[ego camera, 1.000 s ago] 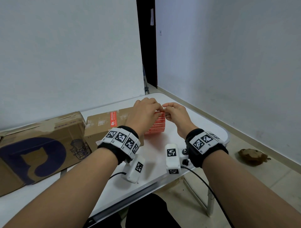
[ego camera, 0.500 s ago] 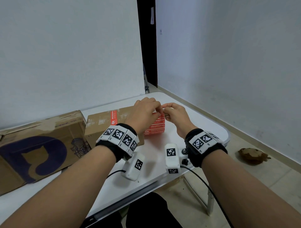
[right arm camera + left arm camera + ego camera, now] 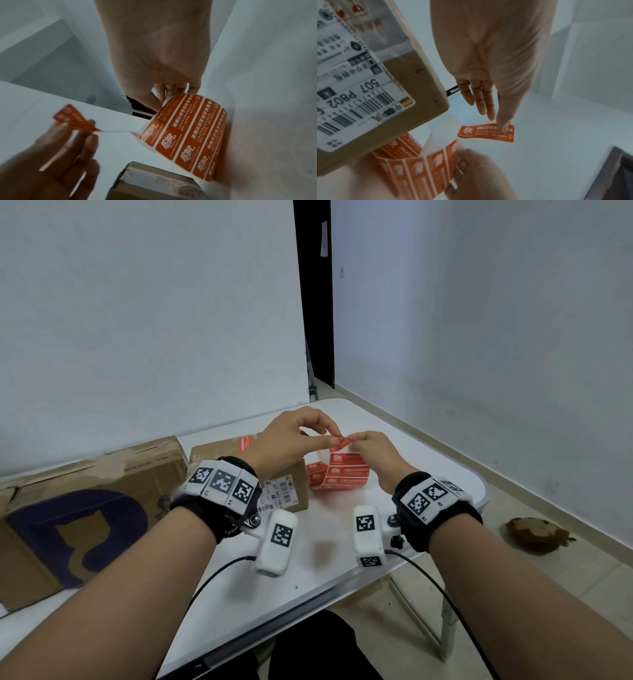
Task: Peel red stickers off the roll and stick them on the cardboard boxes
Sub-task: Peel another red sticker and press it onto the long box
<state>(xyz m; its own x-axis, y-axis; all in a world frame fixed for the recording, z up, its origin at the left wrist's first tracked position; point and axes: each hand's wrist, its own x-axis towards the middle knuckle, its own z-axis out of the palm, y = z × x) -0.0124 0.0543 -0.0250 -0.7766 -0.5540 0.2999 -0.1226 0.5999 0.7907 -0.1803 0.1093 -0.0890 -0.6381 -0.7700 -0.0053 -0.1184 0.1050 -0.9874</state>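
Since a second ago both hands have lifted off the roll, and a red sticker [image 3: 340, 442] now hangs free between them, clear of its backing; before, the hands sat low against the stickers with nothing peeled. My left hand [image 3: 291, 440] is raised above the tabletop [image 3: 318, 556], wrist bent forward, thumb and forefinger pinched on one end of the sticker; the other fingers [image 3: 479, 100] trail out straight and loose beneath. My right hand [image 3: 376, 455] sits just beside it at the same height, its fingers curled round the strip of unpeeled stickers [image 3: 346, 470], which runs down in a curve to the sticker roll [image 3: 317, 474] lying on the tabletop; from the right wrist view the strip [image 3: 187, 132] bows outward with the fingers tucked behind its top edge. Both forearms reach forward side by side, wrists banded with black-and-white marker cuffs. Just left of the roll stands the small cardboard box [image 3: 291, 484] with a white shipping label on its near face and one red sticker [image 3: 244, 444] on its top; further left lies the large cardboard box [image 3: 89, 508] with a dark blue print.
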